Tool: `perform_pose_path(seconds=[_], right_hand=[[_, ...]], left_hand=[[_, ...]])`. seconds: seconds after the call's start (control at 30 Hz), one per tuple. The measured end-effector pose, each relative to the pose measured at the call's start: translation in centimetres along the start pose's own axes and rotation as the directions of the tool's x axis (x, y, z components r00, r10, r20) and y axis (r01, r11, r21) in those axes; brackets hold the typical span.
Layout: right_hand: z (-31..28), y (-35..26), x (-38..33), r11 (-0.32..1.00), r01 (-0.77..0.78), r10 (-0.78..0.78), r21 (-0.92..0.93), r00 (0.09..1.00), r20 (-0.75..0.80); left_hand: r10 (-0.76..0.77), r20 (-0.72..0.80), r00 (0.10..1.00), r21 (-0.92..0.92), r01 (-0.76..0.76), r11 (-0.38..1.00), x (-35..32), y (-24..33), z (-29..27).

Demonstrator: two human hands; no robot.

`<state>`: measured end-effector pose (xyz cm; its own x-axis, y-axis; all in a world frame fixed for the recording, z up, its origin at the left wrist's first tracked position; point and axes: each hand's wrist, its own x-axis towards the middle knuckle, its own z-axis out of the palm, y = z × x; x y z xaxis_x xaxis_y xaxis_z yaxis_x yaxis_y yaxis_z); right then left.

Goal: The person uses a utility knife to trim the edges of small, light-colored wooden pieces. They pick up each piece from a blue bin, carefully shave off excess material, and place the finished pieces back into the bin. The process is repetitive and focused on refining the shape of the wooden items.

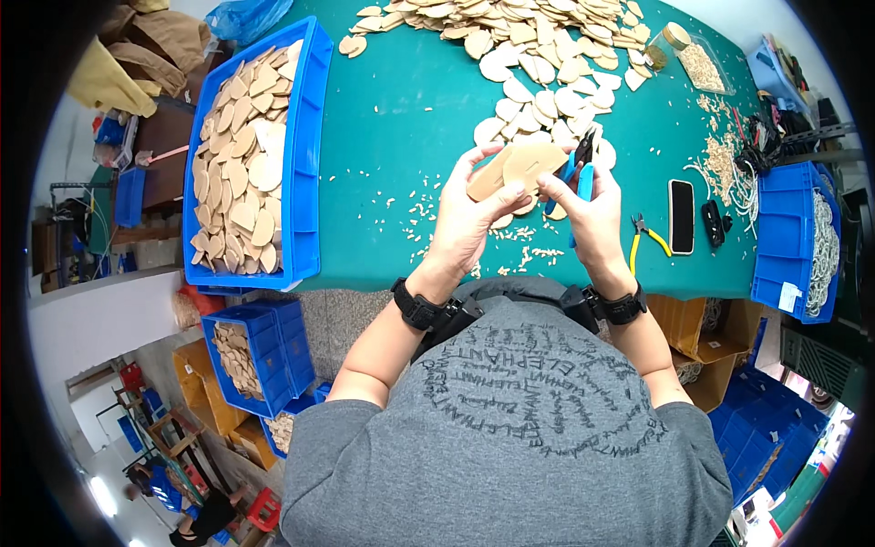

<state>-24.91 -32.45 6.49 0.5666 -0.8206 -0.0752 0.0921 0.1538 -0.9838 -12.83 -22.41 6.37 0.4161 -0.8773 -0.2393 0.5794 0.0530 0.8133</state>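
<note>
My left hand [463, 217] is closed round a few flat, tan, rounded pieces [527, 169], held up over the green table. In my right hand [595, 217] sits a pair of blue-handled nippers [584, 182], dark jaws pointing away from me. The right thumb also touches the edge of the front tan piece, where a short slit-like mark shows. Behind my hands, a trail of similar pale pieces [544, 102] runs back to a large heap [519, 23]. Small light scraps [524, 260] lie scattered on the table below and left of my hands.
On the left stands a blue crate [314, 173] full of tan pieces. To the right lie yellow-handled nippers [649, 242], a phone [681, 217] and a black cable bundle [715, 223]. A tub of scraps [700, 68], a jar [673, 38] and a blue bin [784, 237] stand beyond.
</note>
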Motion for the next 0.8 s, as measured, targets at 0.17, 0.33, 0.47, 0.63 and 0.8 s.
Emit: perform_pose_path(seconds=[0.17,0.33,0.47,0.63,0.8], right_hand=[[-0.5,-1.2,0.6,0.981,0.177,-0.169,-0.082,0.981,0.093],[-1.7,-1.6,1.5,0.713,0.482,-0.274,-0.509,0.860,0.431],[-1.7,-1.9,0.8,0.918,0.177,-0.143,-0.355,0.982,0.120],[-1.7,-1.3,-1.0,0.979,-0.163,0.191,-0.125,0.947,0.259],[-1.4,-1.3,-1.1,0.971,-0.184,0.222,-0.152,0.931,0.290]], left_hand=[[-0.098,0.016,0.995,-0.055,0.099,0.994,0.3,-0.1,-0.5],[-0.171,0.126,0.977,0.211,0.142,0.967,0.6,0.0,-1.2],[-0.038,-0.027,0.999,0.056,0.039,0.998,0.3,-0.2,-1.1],[0.070,-0.077,0.995,0.025,-0.068,0.997,0.1,0.5,-1.0],[0.126,-0.108,0.986,0.105,-0.115,0.988,-0.2,0.7,-0.6]])
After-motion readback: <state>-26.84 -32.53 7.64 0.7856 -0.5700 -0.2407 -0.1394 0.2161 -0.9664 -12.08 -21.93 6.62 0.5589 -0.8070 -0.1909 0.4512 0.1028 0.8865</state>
